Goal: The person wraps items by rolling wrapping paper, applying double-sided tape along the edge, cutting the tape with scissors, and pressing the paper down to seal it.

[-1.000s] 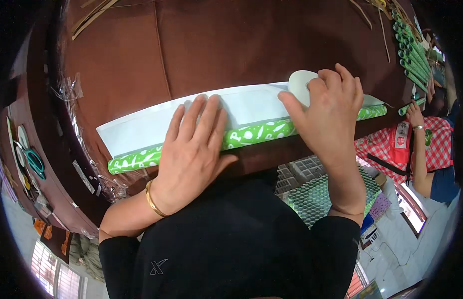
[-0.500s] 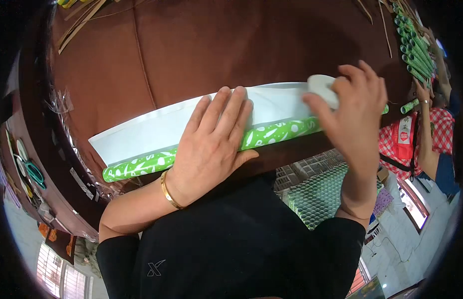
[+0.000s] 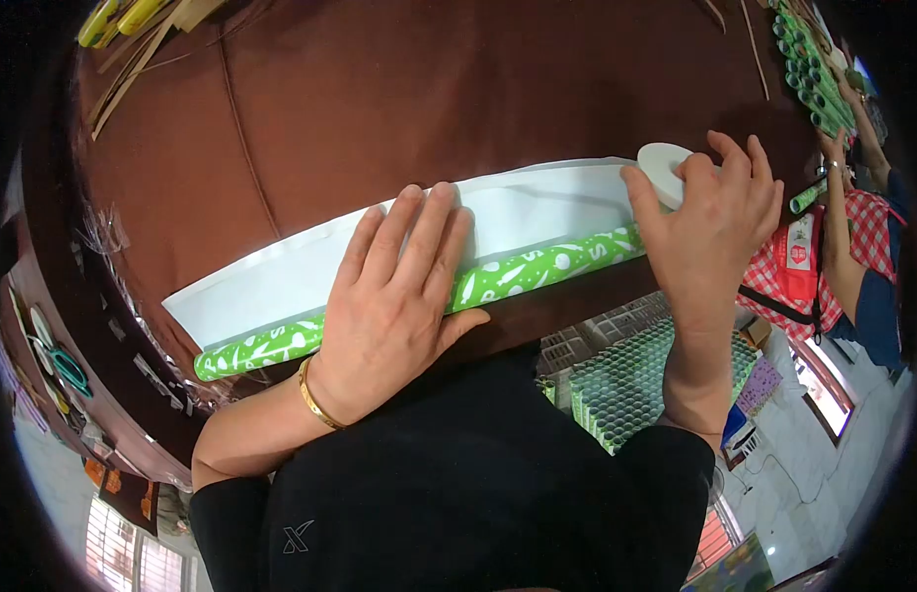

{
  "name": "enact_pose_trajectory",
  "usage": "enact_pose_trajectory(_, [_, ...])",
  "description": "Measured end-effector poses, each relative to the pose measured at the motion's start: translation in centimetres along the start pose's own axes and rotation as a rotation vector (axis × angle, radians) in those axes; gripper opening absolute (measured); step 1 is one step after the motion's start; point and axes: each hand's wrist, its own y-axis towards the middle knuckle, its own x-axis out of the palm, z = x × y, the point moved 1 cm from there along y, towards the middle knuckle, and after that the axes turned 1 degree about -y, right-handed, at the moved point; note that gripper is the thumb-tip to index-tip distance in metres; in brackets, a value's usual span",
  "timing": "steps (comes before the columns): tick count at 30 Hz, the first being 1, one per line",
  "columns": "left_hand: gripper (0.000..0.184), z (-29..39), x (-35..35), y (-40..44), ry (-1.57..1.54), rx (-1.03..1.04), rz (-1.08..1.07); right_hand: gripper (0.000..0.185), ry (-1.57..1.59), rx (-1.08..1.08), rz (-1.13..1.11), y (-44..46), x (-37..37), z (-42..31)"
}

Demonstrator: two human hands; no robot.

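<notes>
A green wrapping-paper roll [image 3: 547, 268] with white printed shapes lies across the table near its front edge. Its unrolled white underside [image 3: 537, 212] spreads out beyond it. My left hand [image 3: 394, 291] rests flat on the roll and the white sheet, fingers stretched forward and thumb out to the side. At the right end of the sheet, my right hand [image 3: 710, 217] grips a white roll of tape [image 3: 661, 168] between thumb and fingers. My right hand covers the far right end of the green roll.
A brown cloth-covered table [image 3: 380, 99] extends ahead. Strips and yellow-handled tools [image 3: 138, 18] lie at upper left; teal-handled scissors [image 3: 69, 370] sit at left. Many stacked green tubes [image 3: 626, 375] stand below right. Another person's arm [image 3: 841, 227] reaches toward a tube pile [image 3: 804, 74].
The tape roll and my right hand have shifted slightly right along the sheet, and the tape shows more clearly. My left hand stays flat; the whole view has shifted a little.
</notes>
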Motion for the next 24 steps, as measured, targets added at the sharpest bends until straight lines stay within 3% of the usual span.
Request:
enact_pose_trajectory(16, [0.082,0.5,-0.5,0.2,0.003,0.015,-0.021,0.043,-0.02,0.028,-0.004,-0.3,0.9,-0.6])
enact_pose_trajectory(24, [0.082,1.8,-0.1,2.2,-0.112,0.151,-0.032,0.046,-0.034,0.022,-0.002,-0.4,0.9,-0.3])
